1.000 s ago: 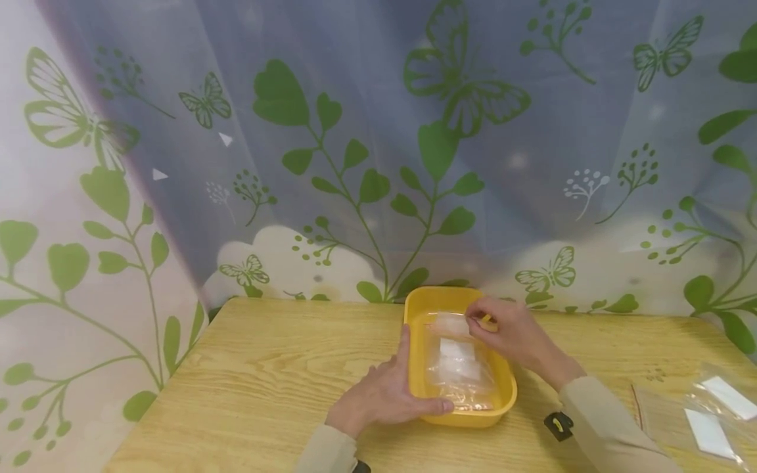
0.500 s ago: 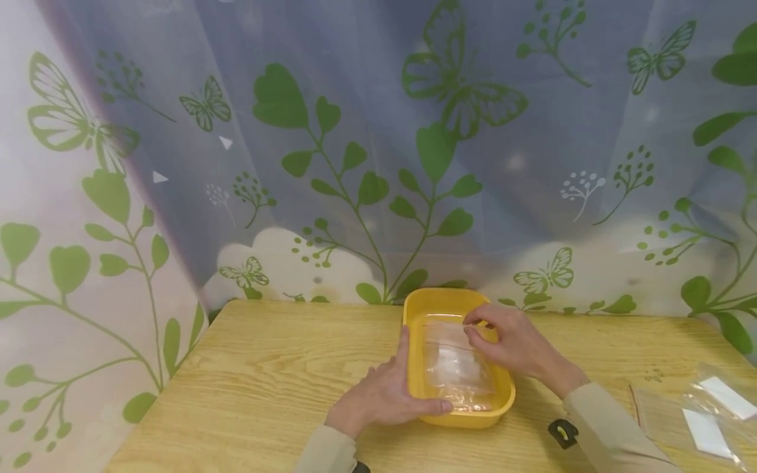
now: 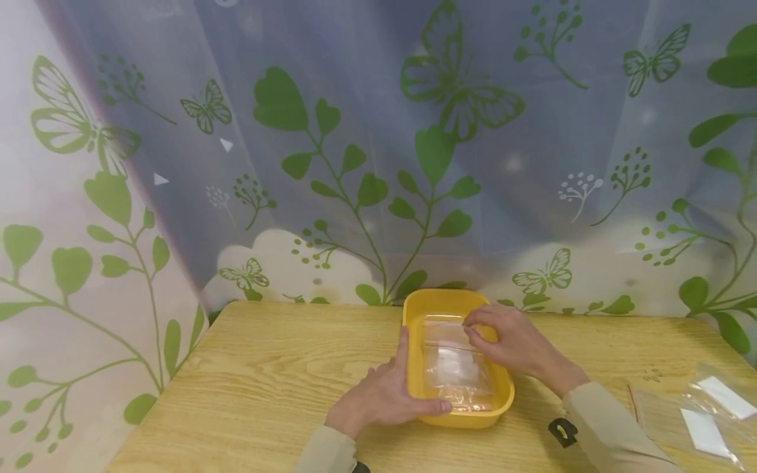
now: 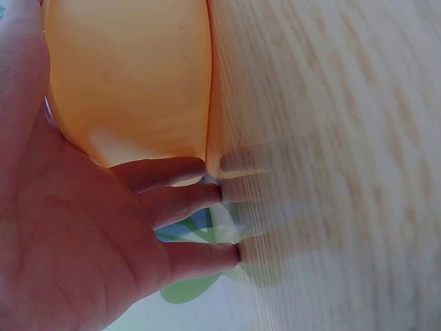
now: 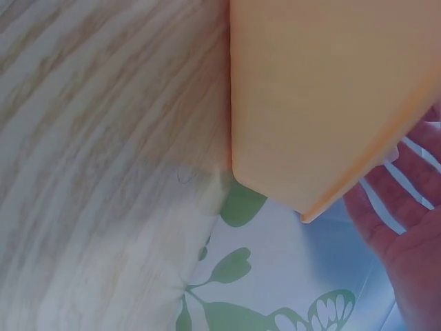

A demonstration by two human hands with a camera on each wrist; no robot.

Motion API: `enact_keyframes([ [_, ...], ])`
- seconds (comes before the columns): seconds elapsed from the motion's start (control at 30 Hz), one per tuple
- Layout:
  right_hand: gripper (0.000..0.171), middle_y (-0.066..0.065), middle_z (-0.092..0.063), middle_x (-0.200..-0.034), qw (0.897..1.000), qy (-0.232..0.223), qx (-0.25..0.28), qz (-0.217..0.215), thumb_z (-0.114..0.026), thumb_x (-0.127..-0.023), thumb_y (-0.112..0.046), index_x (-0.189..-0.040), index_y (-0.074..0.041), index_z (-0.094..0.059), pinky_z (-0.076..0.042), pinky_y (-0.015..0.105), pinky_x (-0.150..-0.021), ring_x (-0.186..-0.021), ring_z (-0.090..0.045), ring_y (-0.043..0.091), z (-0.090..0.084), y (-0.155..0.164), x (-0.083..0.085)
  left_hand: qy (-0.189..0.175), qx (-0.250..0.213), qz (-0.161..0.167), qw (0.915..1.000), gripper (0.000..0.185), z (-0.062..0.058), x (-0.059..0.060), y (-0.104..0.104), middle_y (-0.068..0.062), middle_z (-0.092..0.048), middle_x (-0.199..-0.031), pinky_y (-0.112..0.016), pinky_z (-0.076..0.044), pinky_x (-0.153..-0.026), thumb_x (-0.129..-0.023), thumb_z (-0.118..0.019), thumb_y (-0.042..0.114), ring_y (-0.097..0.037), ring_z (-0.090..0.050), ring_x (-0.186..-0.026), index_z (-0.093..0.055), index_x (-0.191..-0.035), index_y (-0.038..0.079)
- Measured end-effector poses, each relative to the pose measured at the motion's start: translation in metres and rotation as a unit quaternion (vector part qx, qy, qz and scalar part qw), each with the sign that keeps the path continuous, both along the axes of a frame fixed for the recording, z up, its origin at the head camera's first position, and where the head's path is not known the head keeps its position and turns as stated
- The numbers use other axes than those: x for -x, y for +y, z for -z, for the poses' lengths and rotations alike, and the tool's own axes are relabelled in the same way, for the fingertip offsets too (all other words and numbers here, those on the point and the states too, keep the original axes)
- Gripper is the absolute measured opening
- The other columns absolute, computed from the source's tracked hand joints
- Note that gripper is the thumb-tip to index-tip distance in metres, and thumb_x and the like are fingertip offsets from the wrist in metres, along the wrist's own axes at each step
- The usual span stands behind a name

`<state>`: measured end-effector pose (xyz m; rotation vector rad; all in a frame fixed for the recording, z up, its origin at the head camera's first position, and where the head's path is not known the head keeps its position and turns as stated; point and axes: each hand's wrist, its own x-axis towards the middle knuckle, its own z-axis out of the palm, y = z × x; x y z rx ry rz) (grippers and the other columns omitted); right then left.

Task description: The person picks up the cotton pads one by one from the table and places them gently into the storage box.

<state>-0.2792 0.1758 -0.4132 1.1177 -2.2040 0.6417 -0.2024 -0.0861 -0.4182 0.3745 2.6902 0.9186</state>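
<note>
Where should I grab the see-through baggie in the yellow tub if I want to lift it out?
Probably best to pinch the clear bag at its far top edge, coming straight down from above. It lies flat inside the yellow tub, whose walls block any sideways reach. The right hand already rests at that far end, while the left hand steadies the tub's left wall.

L hand (image 3: 381, 394) lies flat on wooden table (image 3: 266, 374), thumb along yellow tray (image 3: 414, 309) near side. R hand (image 3: 511, 341) over tray's far right, fingertips on clear plastic bag (image 3: 455, 368) inside. More bags (image 3: 698, 414) well right of R wrist.
</note>
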Motion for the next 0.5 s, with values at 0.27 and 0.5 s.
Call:
enact_keyframes([
  [0.27, 0.018, 0.003, -0.079, -0.102, 0.997, -0.021, -0.048, 0.049, -0.078, -0.085, -0.01, -0.103, -0.009, -0.078, -0.062, 0.045, -0.085, -0.094, -0.074, 0.024, 0.0011, -0.0046, -0.0004, -0.003, -0.009, 0.003, 1.0, 0.138, 0.0016, 0.0014, 0.0001, -0.023, -0.035, -0.164, -0.066, -0.025, -0.123, -0.077, -0.073, 0.076, -0.051, -0.04, -0.145, 0.019, -0.163, 0.021],
  [0.5, 0.014, 0.004, -0.079, -0.103, 0.993, -0.052, -0.081, 0.066, -0.075, -0.089, -0.012, -0.102, -0.01, -0.078, -0.061, 0.045, -0.087, -0.095, -0.074, 0.025, -0.0043, -0.0084, -0.0027, -0.002, -0.003, 0.002, 1.0, 0.137, 0.0018, 0.0023, 0.0001, -0.022, -0.036, -0.164, -0.066, -0.026, -0.123, -0.077, -0.072, 0.077, -0.051, -0.04, -0.145, 0.019, -0.163, 0.022],
])
